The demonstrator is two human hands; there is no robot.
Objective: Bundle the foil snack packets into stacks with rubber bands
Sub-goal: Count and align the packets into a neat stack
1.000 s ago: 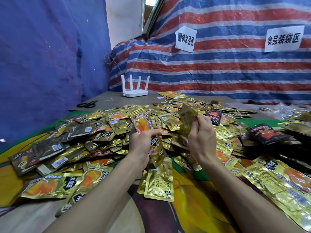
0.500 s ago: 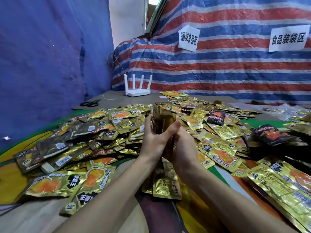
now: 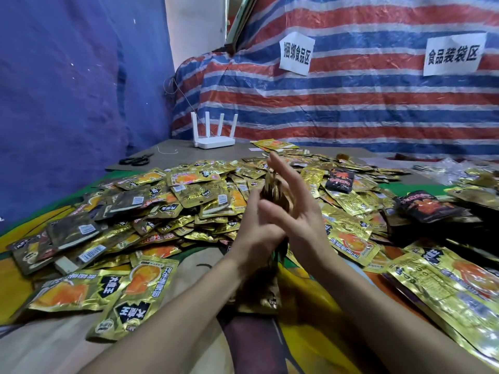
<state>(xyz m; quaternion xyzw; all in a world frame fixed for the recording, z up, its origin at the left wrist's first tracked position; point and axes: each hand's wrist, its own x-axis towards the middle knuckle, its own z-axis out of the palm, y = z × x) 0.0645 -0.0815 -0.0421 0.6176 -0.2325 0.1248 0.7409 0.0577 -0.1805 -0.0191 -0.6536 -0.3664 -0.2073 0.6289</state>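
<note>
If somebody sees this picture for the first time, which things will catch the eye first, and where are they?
First comes the big heap of gold foil snack packets, spreading across the whole middle of the view. In front of it the left hand grips a stack of packets upright, while the right hand presses flat against it. Behind, a red, white and blue striped tarp bears two white paper signs.

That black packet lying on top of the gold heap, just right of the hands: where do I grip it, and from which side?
Pinch the black packet by its near edge, coming from above on the right. It lies flat and uncovered on the gold packets, so only an edge gives a lip to pinch; the right hand, open, looks nearest.
</note>
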